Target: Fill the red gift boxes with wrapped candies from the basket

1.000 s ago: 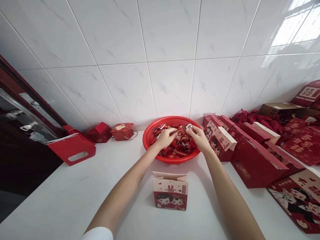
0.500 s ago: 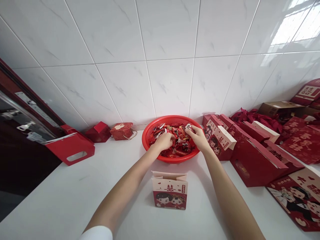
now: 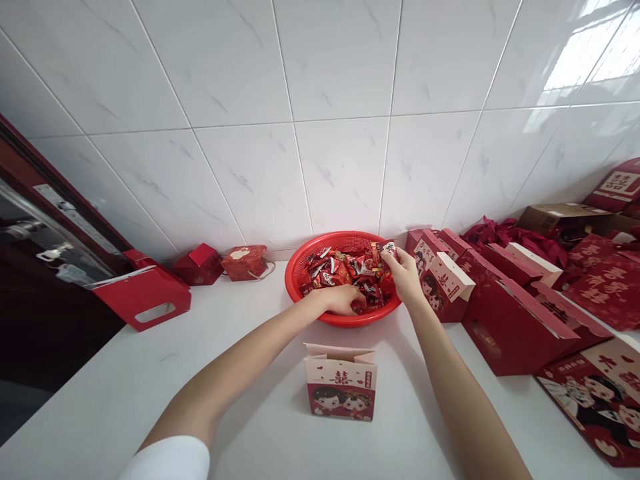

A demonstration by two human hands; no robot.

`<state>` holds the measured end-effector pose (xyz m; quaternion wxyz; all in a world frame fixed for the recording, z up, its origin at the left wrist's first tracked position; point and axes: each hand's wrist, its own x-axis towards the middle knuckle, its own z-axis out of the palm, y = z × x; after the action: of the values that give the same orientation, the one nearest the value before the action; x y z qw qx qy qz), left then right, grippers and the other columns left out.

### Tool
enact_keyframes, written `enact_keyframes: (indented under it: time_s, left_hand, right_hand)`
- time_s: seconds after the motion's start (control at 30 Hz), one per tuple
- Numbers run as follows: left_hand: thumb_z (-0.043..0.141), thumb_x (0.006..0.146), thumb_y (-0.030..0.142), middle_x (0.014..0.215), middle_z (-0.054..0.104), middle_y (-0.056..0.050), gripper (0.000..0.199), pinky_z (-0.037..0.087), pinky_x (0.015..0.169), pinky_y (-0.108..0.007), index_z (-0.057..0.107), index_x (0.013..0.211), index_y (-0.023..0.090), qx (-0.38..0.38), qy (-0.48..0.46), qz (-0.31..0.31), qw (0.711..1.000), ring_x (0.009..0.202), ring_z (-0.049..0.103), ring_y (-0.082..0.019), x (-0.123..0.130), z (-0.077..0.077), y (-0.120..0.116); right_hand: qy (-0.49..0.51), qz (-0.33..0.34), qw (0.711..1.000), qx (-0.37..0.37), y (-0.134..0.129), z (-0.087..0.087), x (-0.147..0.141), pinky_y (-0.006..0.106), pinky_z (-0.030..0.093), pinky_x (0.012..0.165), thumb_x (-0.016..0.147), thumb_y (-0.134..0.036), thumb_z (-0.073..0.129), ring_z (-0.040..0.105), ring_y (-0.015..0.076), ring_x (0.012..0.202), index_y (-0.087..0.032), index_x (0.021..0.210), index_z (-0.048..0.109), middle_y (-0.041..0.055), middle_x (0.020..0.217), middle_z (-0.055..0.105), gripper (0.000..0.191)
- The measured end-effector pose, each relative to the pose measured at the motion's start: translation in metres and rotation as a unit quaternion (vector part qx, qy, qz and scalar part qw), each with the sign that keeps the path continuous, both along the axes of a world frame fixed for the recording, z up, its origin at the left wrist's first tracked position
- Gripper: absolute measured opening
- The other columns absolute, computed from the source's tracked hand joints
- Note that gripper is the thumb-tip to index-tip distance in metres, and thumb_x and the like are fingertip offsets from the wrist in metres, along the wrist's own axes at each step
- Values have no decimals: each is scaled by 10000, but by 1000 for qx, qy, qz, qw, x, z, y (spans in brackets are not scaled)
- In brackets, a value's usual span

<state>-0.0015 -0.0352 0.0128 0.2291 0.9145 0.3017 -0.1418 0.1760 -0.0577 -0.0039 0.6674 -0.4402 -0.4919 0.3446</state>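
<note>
The right hand pinches small red wrapped sweets over the round red plastic basket's right edge. The left hand dips inside near the front edge; I cannot tell its grip.

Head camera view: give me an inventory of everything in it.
Basket: one, red, centre
Wrapped pieces: uncountable, mostly red, in basket
Open carton: one, red and cream, before basket
Handled carton: one, red, left
Plain box: one, red, left
Corded box: one, patterned red, left
Cartons and bags: several overlapping, red, some cream, right
Fabric: one heap, magenta, right rear
Cardboard box: one, brown, right rear
Tabletop: one, white, below
Tiled wall: one, white, behind
Door: one, dark, left
Left hand: one, bare, in basket
Right hand: one, bare, pinching wrapped piece
Sleeve: one, white, left arm
</note>
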Motion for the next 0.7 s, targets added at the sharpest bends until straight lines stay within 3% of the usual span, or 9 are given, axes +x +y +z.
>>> enact_keyframes:
  time_s: [0.07, 0.13, 0.2, 0.27, 0.4, 0.53, 0.7]
  left_hand:
    - [660, 836, 229, 1466, 591, -114, 502, 504, 1045, -348, 657, 1338, 213, 23, -2, 7, 1000, 1271, 619, -293, 0, 0, -2]
    - [696, 830, 283, 1625, 413, -106, 622, 421, 1158, -429, 570, 1439, 258, 64, -10, 36, 997, 1451, 452, -331, -2, -1, -2]
    - [713, 828, 311, 1692, 285, -90, 662, 313, 1228, -515, 537, 1465, 280, 124, -17, 77, 989, 1544, 287, -350, -5, 0, 0]
    - [698, 841, 289, 1702, 250, -104, 619, 262, 1244, -564, 557, 1443, 258, 175, -18, 126, 976, 1562, 239, -355, -11, 3, 5]
    - [662, 825, 150, 1694, 245, -158, 582, 316, 1238, -518, 596, 1402, 181, 210, -36, 179, 960, 1552, 275, -348, -27, 9, 18]
    - [657, 778, 82, 1666, 330, -123, 587, 327, 1250, -430, 641, 1354, 196, 238, -93, 204, 945, 1543, 307, -319, -49, 10, 25]
    - [630, 834, 186, 1465, 577, -117, 488, 470, 1132, -394, 667, 1320, 204, 268, -105, 261, 922, 1343, 565, -310, -70, 17, 19]
  right_hand:
    - [37, -8, 999, -3, -1, 2, -1, 308, 482, 681, 760, -514, 705, 550, 183, 699, -218, 765, 617, -4, 717, 620, 308]
    - [57, -17, 998, -4, -2, 4, -1, 307, 481, 689, 742, -500, 717, 548, 180, 703, -215, 757, 614, -3, 728, 621, 303]
    - [64, -27, 998, -3, -2, 5, -1, 306, 478, 681, 733, -501, 719, 545, 180, 704, -216, 750, 608, -3, 727, 619, 307]
    - [72, -35, 997, -1, -1, 5, -1, 304, 472, 667, 725, -505, 719, 538, 178, 697, -218, 738, 596, -8, 710, 605, 312]
    - [75, -46, 996, 1, -1, 4, -1, 290, 442, 639, 721, -497, 717, 493, 159, 662, -221, 690, 546, -23, 667, 556, 326]
    - [70, -40, 997, -2, 0, 3, 0, 290, 435, 636, 730, -496, 710, 483, 158, 663, -222, 700, 538, -24, 679, 550, 325]
    - [67, -34, 997, -6, 0, 2, 0, 300, 453, 649, 738, -504, 703, 502, 172, 683, -224, 715, 548, -6, 704, 575, 321]
